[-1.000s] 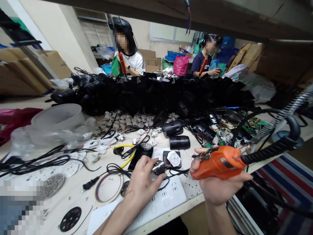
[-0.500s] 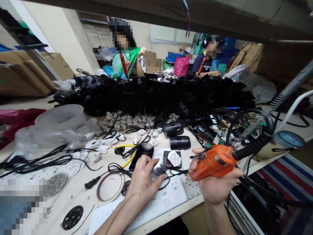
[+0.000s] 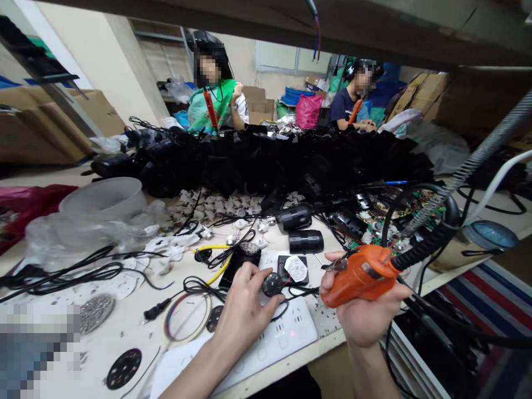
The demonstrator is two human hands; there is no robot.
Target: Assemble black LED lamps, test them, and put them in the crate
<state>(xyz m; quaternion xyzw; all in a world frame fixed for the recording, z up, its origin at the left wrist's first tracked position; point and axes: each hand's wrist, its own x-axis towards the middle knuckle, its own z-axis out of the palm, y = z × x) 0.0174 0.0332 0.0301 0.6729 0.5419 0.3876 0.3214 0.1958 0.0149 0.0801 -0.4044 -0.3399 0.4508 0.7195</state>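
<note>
In the middle of the bench my left hand [image 3: 245, 299] pinches a small round black part [image 3: 272, 284] between thumb and fingers, its dark face with small dots turned up toward me. My right hand [image 3: 366, 316] is wrapped round an orange electric screwdriver [image 3: 359, 277], whose bit points up and left, apart from the round part. Just beyond the pinched part, a white hexagonal piece [image 3: 296, 268] with a red wire sits on a black square. A white power strip [image 3: 282, 330] lies under my left hand. Two black cylindrical housings [image 3: 305, 241] rest farther back.
A tape roll [image 3: 168, 327], a perforated black disc [image 3: 124, 369] and a pile of small screws [image 3: 96, 312] lie at left. Black parts [image 3: 266, 160] are heaped across the back. A coil spring [image 3: 477, 149] hangs at right. Two people work beyond the heap.
The round part in my left hand has turned from a shiny silvery look to a dark dotted face. My right hand with the screwdriver has shifted slightly left. Across the bench, a person has raised a green bag.
</note>
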